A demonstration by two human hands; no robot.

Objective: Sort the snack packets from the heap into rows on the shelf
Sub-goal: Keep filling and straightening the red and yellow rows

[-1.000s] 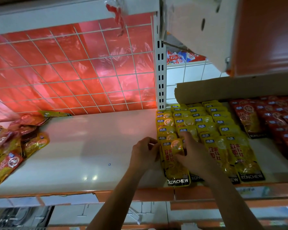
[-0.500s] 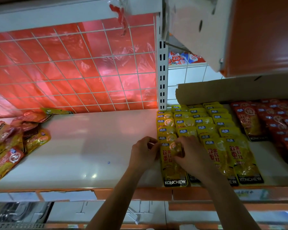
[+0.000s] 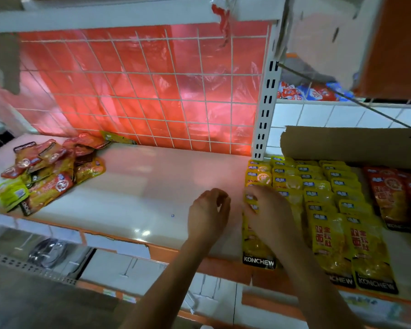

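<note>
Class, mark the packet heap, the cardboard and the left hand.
packet heap (image 3: 48, 173), head view, middle of the pile
cardboard (image 3: 351, 144), head view, flat brown face
left hand (image 3: 207, 217), head view, back of the hand

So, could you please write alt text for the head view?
The right hand touches the leftmost row of yellow packets on a white shelf; the left hand hovers beside it, empty. A mixed heap lies far left.

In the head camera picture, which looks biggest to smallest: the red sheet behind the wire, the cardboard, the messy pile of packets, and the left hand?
1. red sheet, by far the biggest.
2. cardboard and heap of packets: they look about alike, so I will not rank them.
3. left hand, the smallest, even though it is nearest the camera.
</note>
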